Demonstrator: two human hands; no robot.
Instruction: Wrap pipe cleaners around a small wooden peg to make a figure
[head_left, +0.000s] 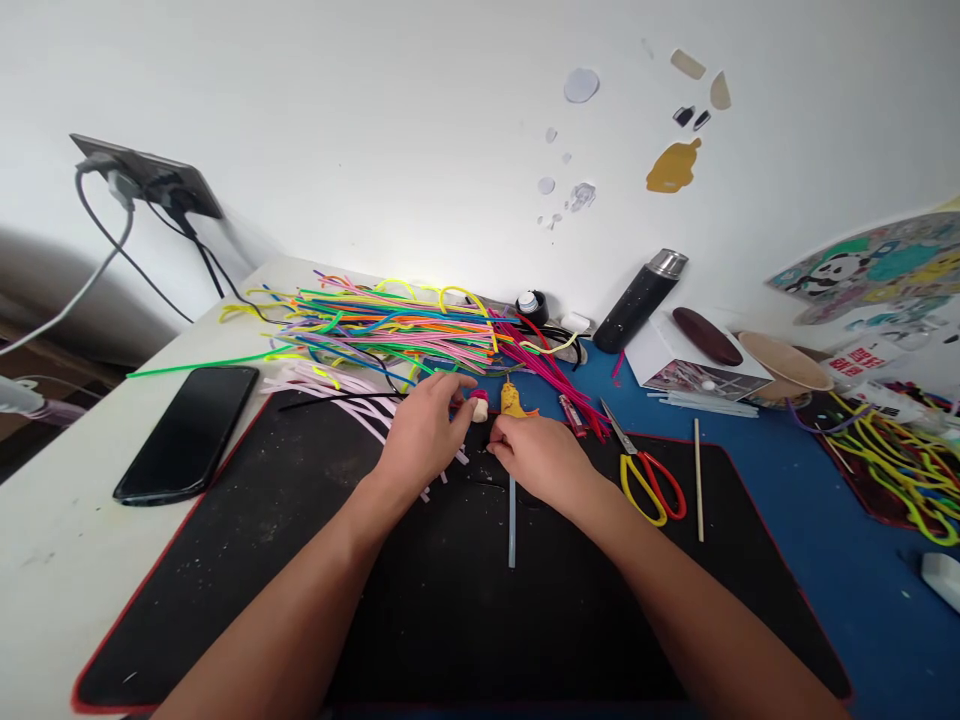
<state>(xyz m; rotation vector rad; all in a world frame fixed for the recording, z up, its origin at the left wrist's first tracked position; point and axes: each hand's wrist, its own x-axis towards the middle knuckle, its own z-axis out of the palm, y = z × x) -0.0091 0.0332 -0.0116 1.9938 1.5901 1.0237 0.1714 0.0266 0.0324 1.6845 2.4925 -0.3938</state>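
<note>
My left hand [427, 425] is curled, thumb and fingertips against a small crimson-and-white piece [480, 408], which looks gripped between them. Beside it, my right hand [540, 452] has its thumb and fingers pinched together. Whatever those fingertips hold is too small or hidden to make out. A yellow glue gun [511, 400] lies partly covered by the right hand, and a translucent glue stick [512, 530] sticks out on the near side. Pale pink pipe cleaners [349, 400] reach under the left hand. All this is over a black mat [450, 620] with red edging.
Colourful pipe cleaners [390, 325] are heaped at the back. Scissors [645, 475] and a thin wooden stick [698, 480] lie to the right, a phone [187, 435] to the left. A black flask [637, 300] leans by a white box [690, 355] near the wall.
</note>
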